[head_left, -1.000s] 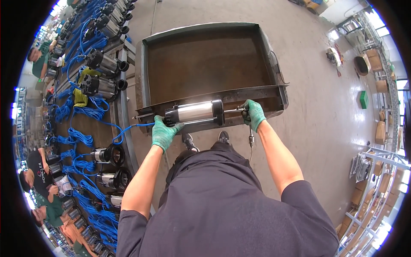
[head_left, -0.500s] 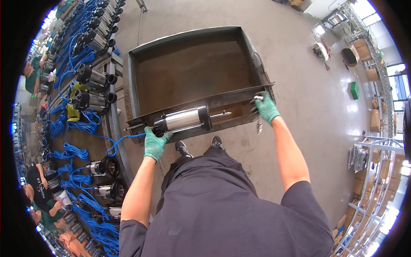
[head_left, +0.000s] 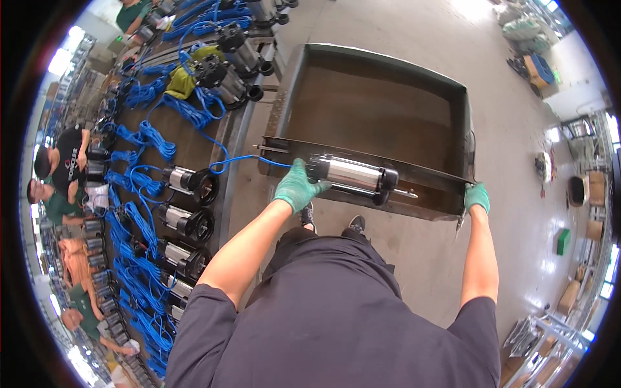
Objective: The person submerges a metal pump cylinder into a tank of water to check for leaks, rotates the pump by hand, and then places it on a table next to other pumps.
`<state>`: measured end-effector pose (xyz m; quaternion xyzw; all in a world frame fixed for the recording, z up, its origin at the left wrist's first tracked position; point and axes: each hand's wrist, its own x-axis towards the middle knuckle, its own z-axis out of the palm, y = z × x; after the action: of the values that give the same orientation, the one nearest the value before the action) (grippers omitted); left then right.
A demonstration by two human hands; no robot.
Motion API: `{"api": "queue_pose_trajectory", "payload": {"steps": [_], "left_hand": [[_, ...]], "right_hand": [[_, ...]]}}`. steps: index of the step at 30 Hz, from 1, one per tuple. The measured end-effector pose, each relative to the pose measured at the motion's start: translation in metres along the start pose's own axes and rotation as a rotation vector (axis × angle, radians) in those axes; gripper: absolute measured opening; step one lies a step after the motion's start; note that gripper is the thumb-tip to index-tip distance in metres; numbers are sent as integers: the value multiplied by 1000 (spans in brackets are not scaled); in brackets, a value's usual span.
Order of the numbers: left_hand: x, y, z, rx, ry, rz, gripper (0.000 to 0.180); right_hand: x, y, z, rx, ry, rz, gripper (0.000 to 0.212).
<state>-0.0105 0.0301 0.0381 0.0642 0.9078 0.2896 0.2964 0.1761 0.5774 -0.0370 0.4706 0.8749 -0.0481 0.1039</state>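
Observation:
A cylindrical pump (head_left: 352, 172), steel-bodied with black ends, lies along the near ledge of a rectangular metal tank (head_left: 468, 136) of brownish water. Round its black left end closes my gloved left hand (head_left: 297, 186), thumb along the near side; a blue cable (head_left: 240, 157) runs out there to the left. A thin metal stem (head_left: 406, 193) juts from the pump's right end. At the tank's near right corner, my gloved right hand (head_left: 477, 196) is closed, apart from the pump. A slim metal tool (head_left: 460, 222) pokes out below it; its held part is hidden.
On my left a bench holds several similar pumps (head_left: 183, 181) and coiled blue cables (head_left: 155, 139), beside a yellow-green cloth (head_left: 182, 81). Several people stand beyond it. A green box (head_left: 563, 241) is on the floor at right, near shelving (head_left: 556, 336).
The whole view has turned, so the tank and bench appear further right. My right hand has moved in to the tank's near right corner. My left hand stays on the pump.

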Motion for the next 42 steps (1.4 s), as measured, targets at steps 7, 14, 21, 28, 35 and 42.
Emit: {"api": "queue_pose_trajectory", "payload": {"steps": [7, 14, 21, 28, 35, 42], "left_hand": [[49, -100, -56, 53, 571, 318, 30], [103, -148, -67, -1147, 354, -389, 20], [107, -146, -89, -1064, 110, -402, 14], [113, -151, -86, -878, 59, -359, 22], [102, -181, -51, -732, 295, 48, 15], [100, -152, -75, -921, 188, -228, 14]], "right_hand": [[-114, -126, -67, 580, 193, -463, 36], [-203, -263, -61, 748, 58, -602, 29], [-211, -277, -45, 417, 283, -661, 18], [-212, -280, -45, 358, 329, -656, 15], [-213, -283, -47, 351, 322, -648, 15], [-215, -283, -48, 360, 307, -615, 13]]}}
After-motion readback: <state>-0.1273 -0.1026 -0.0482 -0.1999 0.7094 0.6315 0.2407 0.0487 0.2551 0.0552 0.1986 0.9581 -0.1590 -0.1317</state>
